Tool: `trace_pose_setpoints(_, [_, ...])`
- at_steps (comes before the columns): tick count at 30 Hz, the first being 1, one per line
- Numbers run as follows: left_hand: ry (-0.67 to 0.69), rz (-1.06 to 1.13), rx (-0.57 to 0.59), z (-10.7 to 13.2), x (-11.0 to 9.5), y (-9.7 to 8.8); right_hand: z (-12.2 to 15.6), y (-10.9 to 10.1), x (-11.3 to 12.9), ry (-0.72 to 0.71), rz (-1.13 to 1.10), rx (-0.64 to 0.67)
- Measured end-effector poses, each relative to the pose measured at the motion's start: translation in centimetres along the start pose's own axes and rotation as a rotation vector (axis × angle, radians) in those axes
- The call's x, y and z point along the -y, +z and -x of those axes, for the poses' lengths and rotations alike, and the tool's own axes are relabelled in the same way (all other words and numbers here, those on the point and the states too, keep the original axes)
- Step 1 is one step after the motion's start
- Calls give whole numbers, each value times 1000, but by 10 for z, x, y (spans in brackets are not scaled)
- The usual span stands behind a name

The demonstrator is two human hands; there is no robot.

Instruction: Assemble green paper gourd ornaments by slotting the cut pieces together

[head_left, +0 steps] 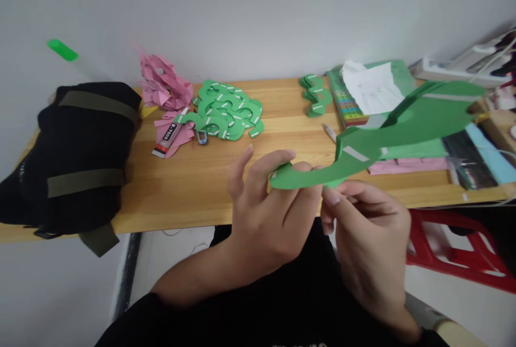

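Note:
A large wavy green paper cutout with white strips on it is held up above the front of the table, several layers thick in places. My left hand has its fingers around the narrow left end, with the thumb side partly hidden. My right hand pinches the lower edge between thumb and finger, close beside the left knuckles. Beyond them lies a pile of small curved green paper pieces with white strips. A smaller stack of green pieces sits to its right.
A black bag fills the table's left end. Crumpled pink paper and a B-7000 glue tube lie beside the pile. At right are a pen, a crumpled white paper and a power strip. A red stool stands below.

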State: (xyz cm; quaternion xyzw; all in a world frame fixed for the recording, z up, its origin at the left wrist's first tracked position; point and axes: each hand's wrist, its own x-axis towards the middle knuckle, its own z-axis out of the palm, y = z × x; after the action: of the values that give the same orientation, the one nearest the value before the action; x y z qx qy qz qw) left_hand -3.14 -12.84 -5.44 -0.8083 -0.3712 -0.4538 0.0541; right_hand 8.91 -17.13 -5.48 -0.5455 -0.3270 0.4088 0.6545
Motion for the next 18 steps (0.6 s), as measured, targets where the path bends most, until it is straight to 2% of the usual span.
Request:
trace_pose_setpoints(7, [-39, 21, 26, 1, 2, -3, 6, -3, -2, -144, 213, -29])
trace_pose_setpoints(15, [-54, 75, 29, 0, 3, 0, 7, -12, -8, -334, 317, -46])
trace_pose_setpoints(18, [-79, 98, 48, -1, 2, 0, 5, -15, -7, -390, 351, -10])
